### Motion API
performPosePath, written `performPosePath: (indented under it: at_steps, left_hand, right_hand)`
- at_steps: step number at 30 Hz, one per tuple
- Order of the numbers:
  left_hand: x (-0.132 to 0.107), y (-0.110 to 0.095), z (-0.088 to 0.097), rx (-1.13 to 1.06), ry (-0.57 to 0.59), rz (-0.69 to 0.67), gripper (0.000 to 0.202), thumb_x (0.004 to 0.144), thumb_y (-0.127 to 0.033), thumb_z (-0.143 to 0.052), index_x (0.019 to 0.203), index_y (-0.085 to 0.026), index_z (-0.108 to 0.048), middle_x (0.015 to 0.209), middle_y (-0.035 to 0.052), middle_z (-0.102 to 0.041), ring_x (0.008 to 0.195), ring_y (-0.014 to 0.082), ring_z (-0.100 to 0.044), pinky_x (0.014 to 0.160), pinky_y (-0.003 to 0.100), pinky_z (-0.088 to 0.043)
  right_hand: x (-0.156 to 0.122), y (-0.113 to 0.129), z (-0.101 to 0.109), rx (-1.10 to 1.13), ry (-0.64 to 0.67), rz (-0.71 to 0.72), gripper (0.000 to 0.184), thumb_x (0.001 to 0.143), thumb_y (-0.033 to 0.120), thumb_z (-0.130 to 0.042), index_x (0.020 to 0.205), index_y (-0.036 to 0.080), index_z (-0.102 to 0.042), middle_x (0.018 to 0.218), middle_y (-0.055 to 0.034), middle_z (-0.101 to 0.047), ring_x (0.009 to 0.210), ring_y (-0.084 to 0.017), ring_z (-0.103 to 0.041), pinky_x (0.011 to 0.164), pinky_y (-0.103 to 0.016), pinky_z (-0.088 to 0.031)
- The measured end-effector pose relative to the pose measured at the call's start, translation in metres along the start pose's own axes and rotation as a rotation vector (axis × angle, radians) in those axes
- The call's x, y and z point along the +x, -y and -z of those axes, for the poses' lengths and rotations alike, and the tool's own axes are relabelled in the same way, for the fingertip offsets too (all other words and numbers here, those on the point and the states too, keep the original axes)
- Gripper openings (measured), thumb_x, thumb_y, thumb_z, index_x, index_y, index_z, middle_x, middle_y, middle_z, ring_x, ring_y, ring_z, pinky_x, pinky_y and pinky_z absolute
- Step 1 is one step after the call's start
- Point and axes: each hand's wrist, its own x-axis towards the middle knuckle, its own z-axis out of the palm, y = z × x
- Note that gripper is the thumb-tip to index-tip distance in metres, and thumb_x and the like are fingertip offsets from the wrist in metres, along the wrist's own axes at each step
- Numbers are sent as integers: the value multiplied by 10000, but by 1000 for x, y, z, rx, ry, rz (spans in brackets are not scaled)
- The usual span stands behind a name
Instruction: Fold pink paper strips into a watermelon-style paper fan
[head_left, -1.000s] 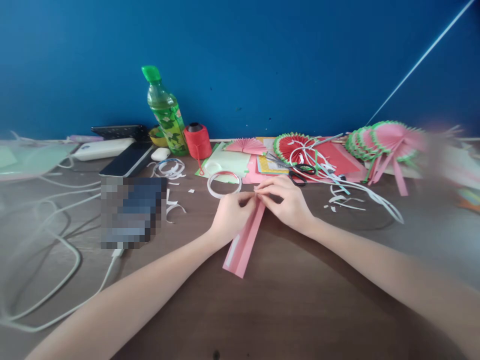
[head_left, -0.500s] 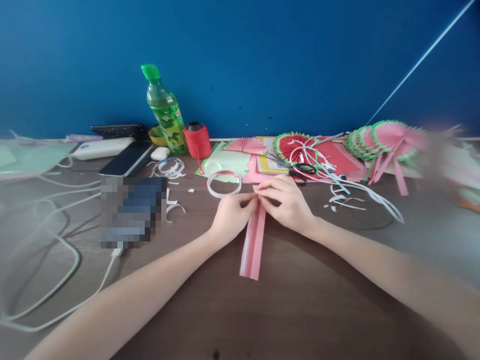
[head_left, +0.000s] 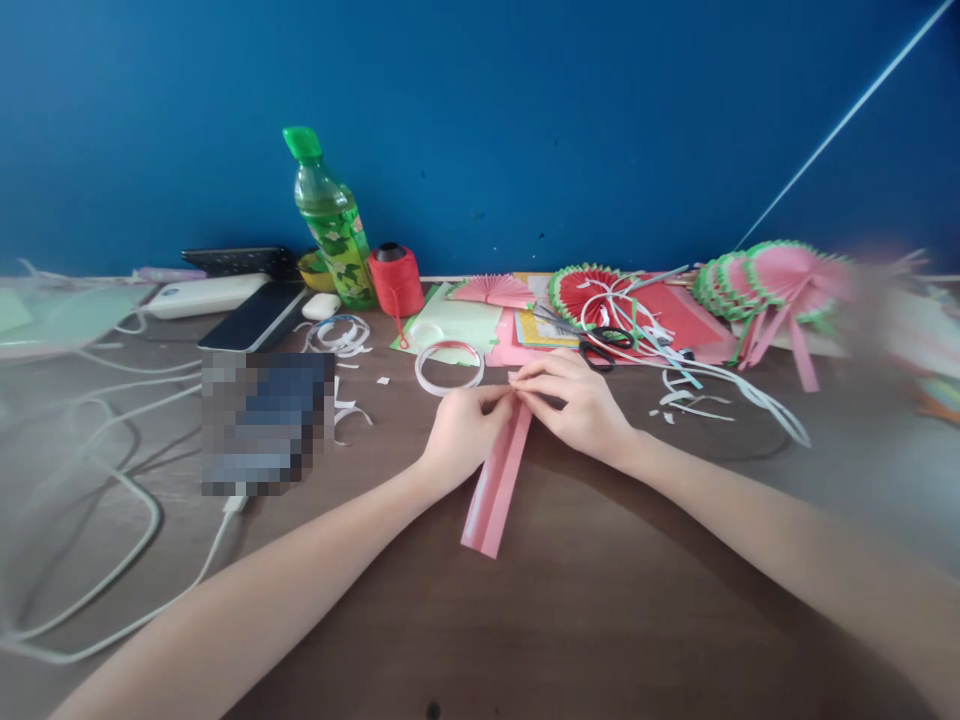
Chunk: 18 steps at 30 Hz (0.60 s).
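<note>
A pink paper strip [head_left: 499, 485], creased lengthwise with a shiny band along its left side, slants from my fingertips down toward me. My left hand [head_left: 469, 425] pinches its far end between thumb and forefinger. From the other side my right hand [head_left: 574, 410] pinches the same end, its fingertips meeting those of the left. The fingers hide most of that far end; a small pink tip shows beyond them. Just behind my left hand lies a roll of clear tape [head_left: 448, 391], flat on the table.
Scissors [head_left: 606, 345], pleated red and green paper [head_left: 581, 290] and coloured sheets lie behind my hands. Red thread [head_left: 397, 285] and a green bottle [head_left: 330, 225] stand back left. A phone [head_left: 274, 425] with a cable [head_left: 214, 550] is at left; paper fans [head_left: 780, 285] sit at right.
The near end of the pink strip has swung a little to the left. Both hands stay at its far end, nearly in the same place.
</note>
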Motion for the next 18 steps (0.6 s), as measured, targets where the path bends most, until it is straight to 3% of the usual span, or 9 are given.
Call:
performPosePath:
  at_steps: [18]
  left_hand:
    - [0,1,-1,-17,14,1,309,817,-247,-453,993,-199,-703,786,-19,-715,688,133,-597,641,233,-427]
  right_hand:
    - [-1,-1,0,7,28,45,142,796,77,-523,759,172,-622,808,-62,-653,756,-180,-578,716,-351,-475]
